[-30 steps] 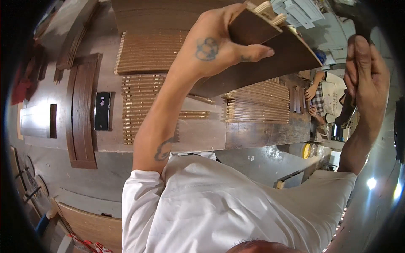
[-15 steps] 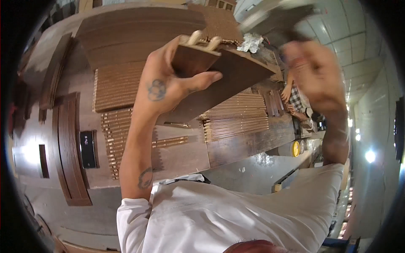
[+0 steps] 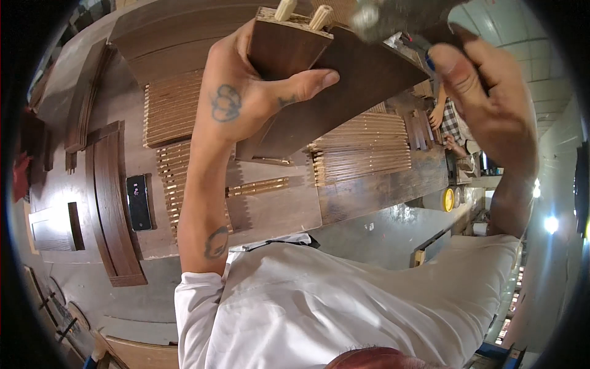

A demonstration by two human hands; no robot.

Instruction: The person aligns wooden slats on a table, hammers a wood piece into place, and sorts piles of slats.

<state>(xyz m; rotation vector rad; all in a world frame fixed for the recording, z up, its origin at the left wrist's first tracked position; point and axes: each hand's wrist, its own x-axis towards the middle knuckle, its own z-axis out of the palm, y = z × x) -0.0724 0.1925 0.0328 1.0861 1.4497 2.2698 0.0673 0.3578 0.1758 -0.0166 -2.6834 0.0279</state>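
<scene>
My left hand (image 3: 264,92) is closed round a dark brown board (image 3: 286,46), its thumb lying along the near face. Two pale wooden dowels (image 3: 321,17) stick out of the board's raw chipboard end. Behind it a wider brown panel (image 3: 362,77) slopes down to the right; whether the two are joined I cannot tell. My right hand (image 3: 482,83) is wrapped round the handle of a hammer. The grey hammer head (image 3: 409,17), somewhat blurred, is right of the dowels and apart from them.
Stacked narrow brown slats (image 3: 362,150) with dowelled ends lie on the worktable (image 3: 276,215). Further left are a black phone (image 3: 139,203) and long brown boards (image 3: 110,209). A co-worker's hand (image 3: 437,115) shows at the far right, beyond a yellow-rimmed container (image 3: 447,200).
The hammer has come down and left, nearer the dowels, with my right hand turning. My left hand and the board have shifted slightly up and right in the picture.
</scene>
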